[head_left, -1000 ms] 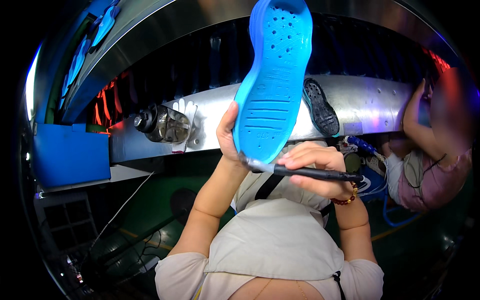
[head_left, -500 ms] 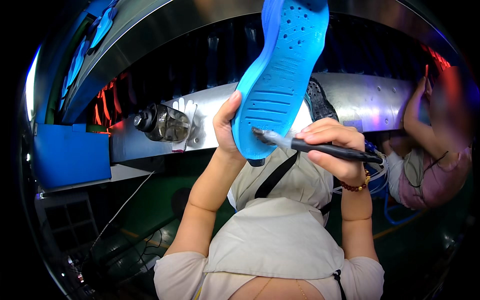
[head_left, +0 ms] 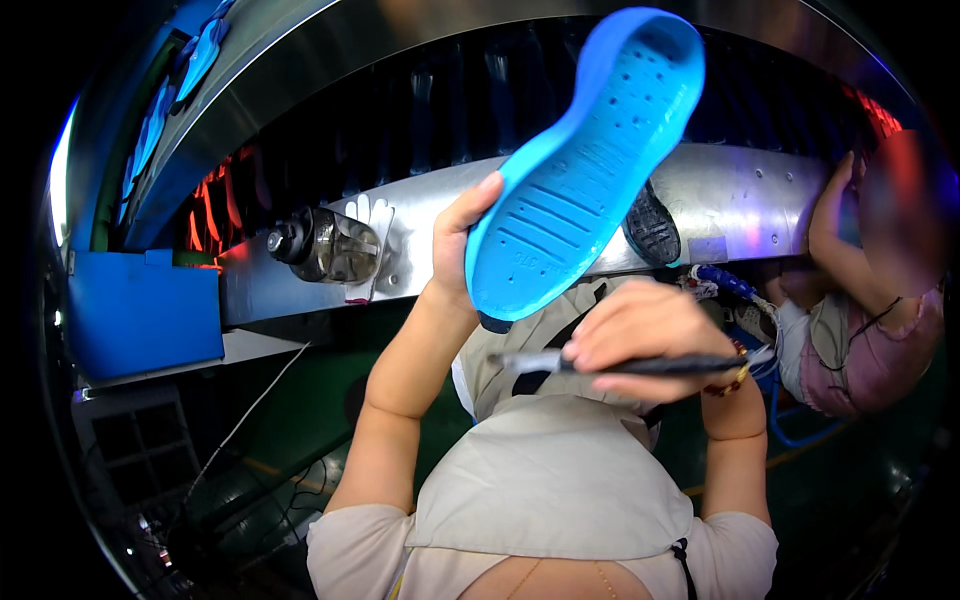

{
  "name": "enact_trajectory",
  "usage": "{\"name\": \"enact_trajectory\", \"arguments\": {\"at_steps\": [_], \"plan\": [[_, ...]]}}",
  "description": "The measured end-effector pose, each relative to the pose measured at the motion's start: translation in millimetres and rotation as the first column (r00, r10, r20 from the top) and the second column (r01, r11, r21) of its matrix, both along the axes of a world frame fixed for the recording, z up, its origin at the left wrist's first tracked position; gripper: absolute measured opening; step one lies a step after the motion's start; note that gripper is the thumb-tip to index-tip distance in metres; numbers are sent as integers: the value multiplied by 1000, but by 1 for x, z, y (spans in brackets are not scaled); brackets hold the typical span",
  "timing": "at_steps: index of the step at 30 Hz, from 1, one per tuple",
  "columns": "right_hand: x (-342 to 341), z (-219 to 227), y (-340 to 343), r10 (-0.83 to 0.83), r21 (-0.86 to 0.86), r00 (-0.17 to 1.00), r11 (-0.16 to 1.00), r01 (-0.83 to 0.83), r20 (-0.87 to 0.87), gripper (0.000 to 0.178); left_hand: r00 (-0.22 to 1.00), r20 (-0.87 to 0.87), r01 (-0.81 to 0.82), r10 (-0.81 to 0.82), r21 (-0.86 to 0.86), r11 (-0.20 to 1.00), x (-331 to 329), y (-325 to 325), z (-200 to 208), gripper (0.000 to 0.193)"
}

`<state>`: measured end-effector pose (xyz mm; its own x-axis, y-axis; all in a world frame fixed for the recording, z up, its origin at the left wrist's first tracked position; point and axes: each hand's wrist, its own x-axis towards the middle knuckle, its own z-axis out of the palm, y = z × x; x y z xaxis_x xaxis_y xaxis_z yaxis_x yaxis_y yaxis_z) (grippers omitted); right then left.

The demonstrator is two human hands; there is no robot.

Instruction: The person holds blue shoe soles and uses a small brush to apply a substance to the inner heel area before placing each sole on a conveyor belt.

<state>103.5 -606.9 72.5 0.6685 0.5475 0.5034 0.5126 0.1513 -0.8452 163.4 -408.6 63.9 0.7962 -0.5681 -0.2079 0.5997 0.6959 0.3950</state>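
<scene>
A bright blue shoe sole [head_left: 570, 205], hollow side toward me, slants up and away, with holes and ridges in its surface. My left hand [head_left: 460, 235] is closed on the left edge of its near end, where a small black piece [head_left: 495, 325] sticks out. Below the sole, my right hand [head_left: 645, 335] grips a black-handled brush [head_left: 660, 366], its tip pointing left and apart from the sole. Motion smears the brush and right hand. Behind the sole on the metal ledge lies a dark sole-like piece [head_left: 655, 232], partly covered.
A metal ledge [head_left: 430, 215] curves across in front of me. On its left stand a dark see-through bottle [head_left: 335, 245] and a white glove [head_left: 378, 225]. A blue box [head_left: 145, 310] is farther left. Another person [head_left: 860, 340] sits at the right.
The brush has left the sole's inner face and moved down toward my lap with my right hand. My left hand has tilted the sole rightward, so its far end now shows whole.
</scene>
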Motion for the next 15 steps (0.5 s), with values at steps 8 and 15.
{"name": "enact_trajectory", "arguments": {"at_steps": [8,15], "plan": [[9,8,-21,109,-192,994,975,-109,-7,20,916,-67,392,-396,365,844,-4,2,14,58],[6,-4,-27,170,-400,985,905,-148,22,18,829,-141,493,-541,641,588,-5,-2,22,58]]}}
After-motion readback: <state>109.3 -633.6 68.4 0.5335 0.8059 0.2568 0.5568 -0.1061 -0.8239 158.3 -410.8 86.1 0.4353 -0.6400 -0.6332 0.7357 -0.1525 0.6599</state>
